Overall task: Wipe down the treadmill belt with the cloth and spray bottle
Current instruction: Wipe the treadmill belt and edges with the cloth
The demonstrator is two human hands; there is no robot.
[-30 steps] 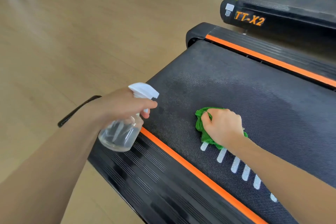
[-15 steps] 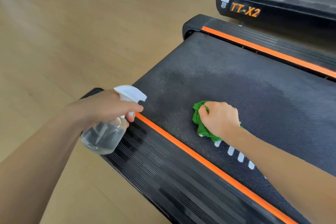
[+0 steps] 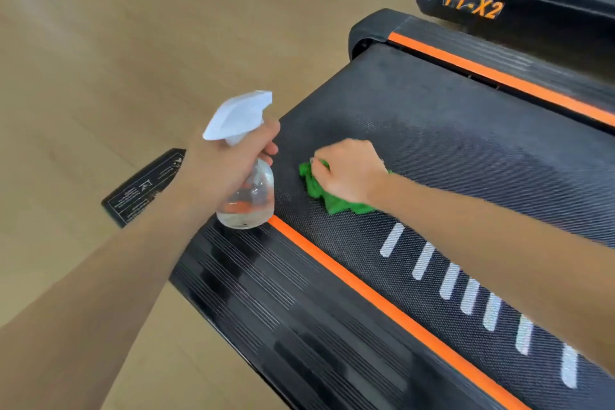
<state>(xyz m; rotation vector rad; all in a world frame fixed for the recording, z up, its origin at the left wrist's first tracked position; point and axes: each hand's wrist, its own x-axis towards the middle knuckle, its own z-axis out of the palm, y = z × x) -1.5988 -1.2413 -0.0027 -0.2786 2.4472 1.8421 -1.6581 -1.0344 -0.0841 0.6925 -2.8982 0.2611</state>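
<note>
The black treadmill belt [image 3: 466, 150] runs from lower right to its rear end near the middle of the view. My right hand [image 3: 349, 171] presses a crumpled green cloth [image 3: 329, 201] onto the belt close to its near edge. My left hand [image 3: 219, 170] grips the neck of a clear spray bottle [image 3: 248, 200] with a white trigger head [image 3: 238, 116]. The bottle hangs above the near side rail, nozzle pointing toward the belt, a short way left of the cloth. Part of the cloth is hidden under my right hand.
Orange stripes [image 3: 382, 303] border the belt on both sides, with ribbed black side rails [image 3: 283, 309]. White dashes [image 3: 449, 280] mark the belt under my right forearm. A second treadmill marked TT-X2 [image 3: 472, 7] stands at the upper right. Wooden floor [image 3: 116, 60] lies to the left.
My right hand has slid the cloth toward the belt's rear end and near edge. My left hand has brought the bottle closer to the cloth and turned it more upright.
</note>
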